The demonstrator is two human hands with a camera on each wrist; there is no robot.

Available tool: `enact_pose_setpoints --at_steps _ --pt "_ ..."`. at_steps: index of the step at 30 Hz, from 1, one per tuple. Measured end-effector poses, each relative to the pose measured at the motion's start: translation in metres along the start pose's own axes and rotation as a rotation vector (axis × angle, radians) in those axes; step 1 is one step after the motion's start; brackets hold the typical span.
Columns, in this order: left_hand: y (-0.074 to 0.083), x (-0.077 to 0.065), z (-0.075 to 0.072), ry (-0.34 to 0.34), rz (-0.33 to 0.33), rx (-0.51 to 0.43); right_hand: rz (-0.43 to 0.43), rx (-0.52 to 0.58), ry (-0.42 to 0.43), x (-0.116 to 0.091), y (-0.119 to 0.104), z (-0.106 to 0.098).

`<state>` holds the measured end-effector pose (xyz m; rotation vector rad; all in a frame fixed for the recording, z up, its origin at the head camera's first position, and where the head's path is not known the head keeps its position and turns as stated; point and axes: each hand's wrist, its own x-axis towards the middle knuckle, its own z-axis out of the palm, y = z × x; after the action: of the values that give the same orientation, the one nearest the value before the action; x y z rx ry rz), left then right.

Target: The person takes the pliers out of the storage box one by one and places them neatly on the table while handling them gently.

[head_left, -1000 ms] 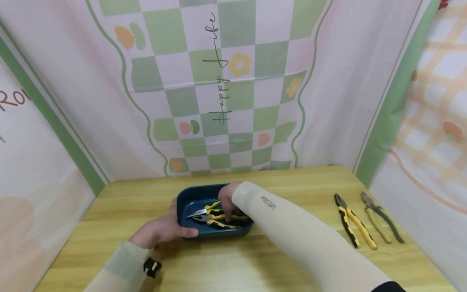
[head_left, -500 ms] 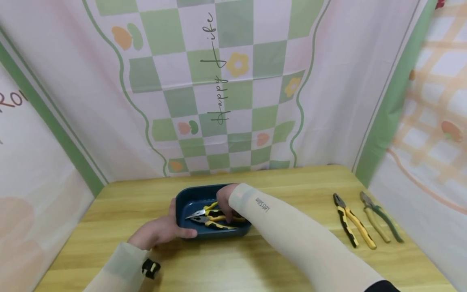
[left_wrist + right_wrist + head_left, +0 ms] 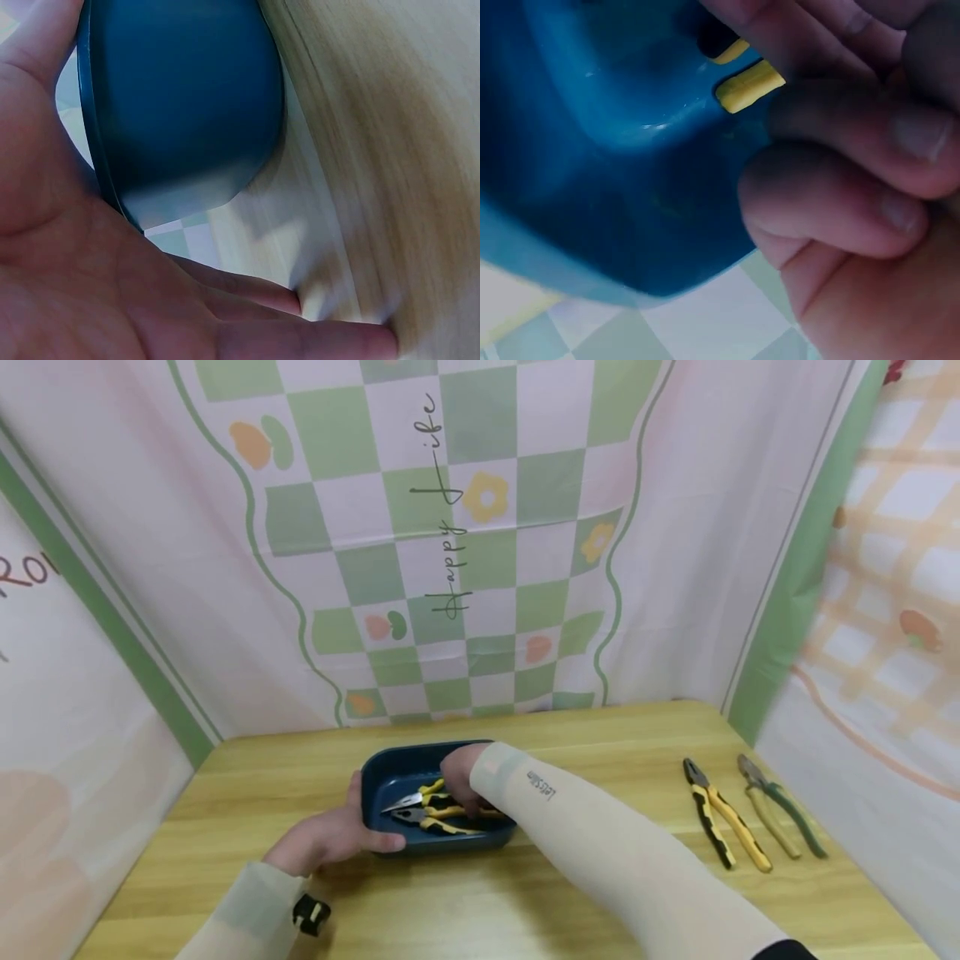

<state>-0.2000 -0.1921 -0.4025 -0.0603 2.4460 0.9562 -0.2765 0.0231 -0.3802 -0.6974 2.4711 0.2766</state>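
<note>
Head view showed me two pairs of yellow-and-black pliers lying in the dark blue tray, long axes running left to right across it, noses pointing left and handles toward my right. My right hand reached down into the tray over the handles; the right wrist view had its fingers curled beside a yellow grip end, but I could not tell whether they actually gripped it. My left hand held the tray's near-left corner, thumb along the front rim, fingers fairly straight against the outer wall.

The tray sat on a light wooden table. Well to the right lay another yellow-and-black pair of pliers and, just beside it, a green-handled pair, both noses pointing away from me. Behind hung a green-and-pink checked cloth backdrop.
</note>
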Motion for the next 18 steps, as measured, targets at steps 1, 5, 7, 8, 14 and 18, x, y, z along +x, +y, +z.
enact_pose_setpoints --at_steps 1,5,7,8,14,18 --pt "0.000 0.000 0.000 0.000 0.004 -0.004 -0.004 0.010 0.005 -0.002 0.000 -0.001" --pt "-0.001 -0.001 0.000 -0.006 0.030 -0.009 -0.043 -0.022 0.035 -0.007 -0.001 -0.004" --pt "-0.001 -0.002 0.001 -0.007 0.044 -0.013 -0.065 -0.062 0.050 -0.008 0.000 -0.007" --pt "-0.001 -0.002 0.001 -0.006 0.050 -0.014 -0.077 -0.093 0.054 -0.008 0.001 -0.008" --pt "-0.002 -0.003 0.001 -0.001 0.067 -0.026 -0.114 -0.179 0.015 0.000 0.011 -0.011" --pt "-0.002 -0.001 0.000 0.000 0.072 -0.023 -0.170 -0.190 -0.006 -0.004 0.020 -0.012"
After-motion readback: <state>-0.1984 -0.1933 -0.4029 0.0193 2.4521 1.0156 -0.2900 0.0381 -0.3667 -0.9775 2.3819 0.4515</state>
